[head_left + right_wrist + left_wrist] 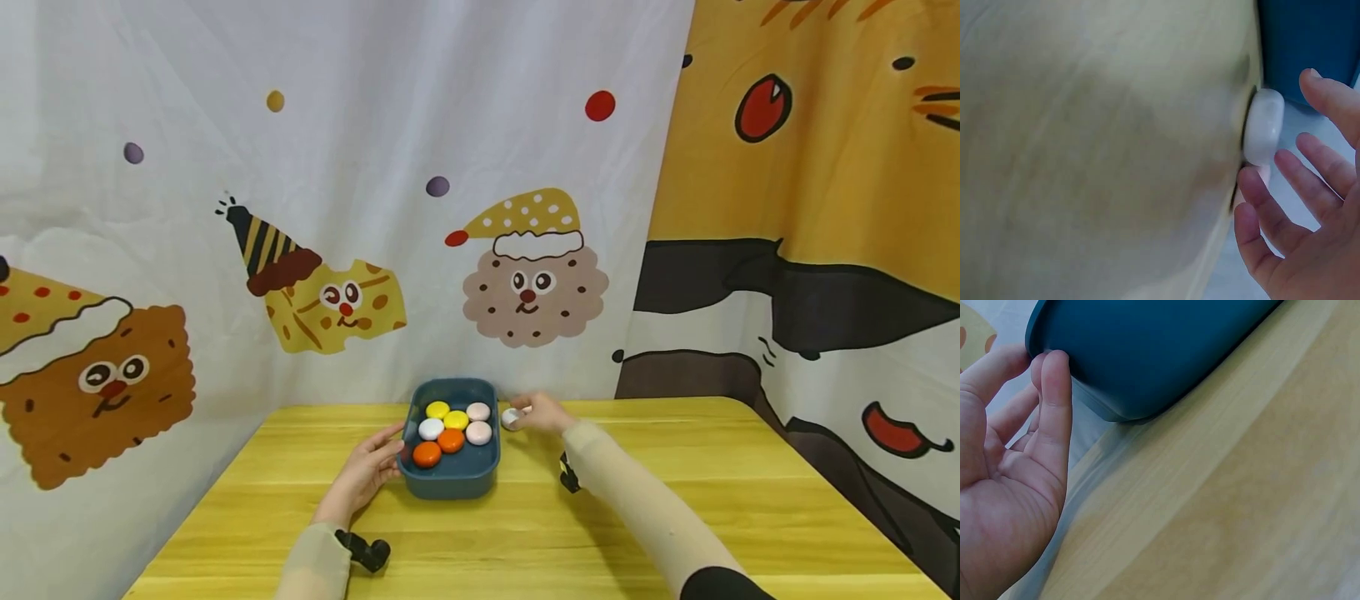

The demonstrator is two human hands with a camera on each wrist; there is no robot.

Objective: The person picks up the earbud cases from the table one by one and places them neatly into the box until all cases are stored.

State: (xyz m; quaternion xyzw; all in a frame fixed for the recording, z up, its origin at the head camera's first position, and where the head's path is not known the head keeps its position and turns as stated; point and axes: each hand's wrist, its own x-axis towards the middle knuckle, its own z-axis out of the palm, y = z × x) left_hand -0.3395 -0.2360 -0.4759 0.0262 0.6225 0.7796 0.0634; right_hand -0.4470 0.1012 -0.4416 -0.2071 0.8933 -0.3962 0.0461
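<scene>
A dark blue-green box (450, 486) stands on the table, with several glossy round pieces inside. My left hand (367, 471) is at the box's left side, its relaxed fingertips against the outer wall near the rim in the left wrist view. Right of the box, a white round piece (1264, 125) lies on the table close to the wall. My right hand (543, 414) reaches over it with fingers spread and slightly bent, fingertips right beside the piece in the right wrist view. A pale pinkish piece (1265, 174) shows behind it, partly hidden by the fingers.
In the box lie a yellow piece (438, 409), a white piece (431, 429), a pale pink piece (478, 432) and an orange piece (427, 453), among others. A printed curtain (435, 275) hangs right behind the wooden table (480, 550).
</scene>
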